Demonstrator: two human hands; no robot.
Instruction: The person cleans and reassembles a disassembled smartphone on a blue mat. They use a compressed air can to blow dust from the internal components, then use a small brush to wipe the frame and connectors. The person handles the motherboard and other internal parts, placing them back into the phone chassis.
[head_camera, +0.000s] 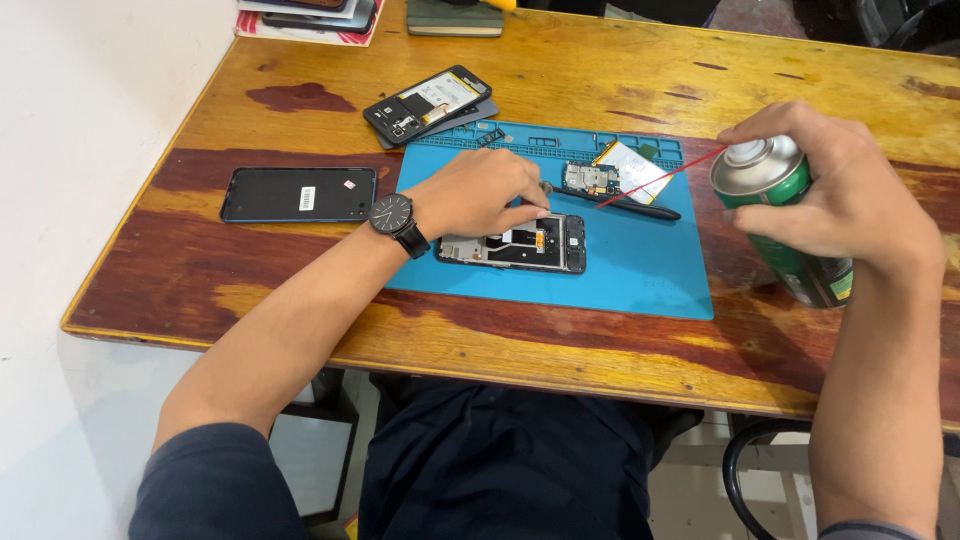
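Observation:
My left hand (478, 192), with a black wristwatch (396, 220) on the wrist, rests on an opened phone frame (530, 243) that lies on a blue work mat (640, 270); the fingers press its upper edge. My right hand (840, 190) grips a green spray can (790, 215) held tilted at the right. A thin red straw (660, 178) runs from the can's nozzle down toward the phone frame. Beyond the frame lie a circuit board (588, 179), a pale rectangular part (634, 170) and a black stick-shaped tool (640, 207).
A black phone back cover (298, 194) lies on the wooden table (600, 70) left of the mat. Another opened phone (428, 103) sits at the mat's far corner. Books and phones are stacked at the table's far edge (310, 18). A white wall stands at left.

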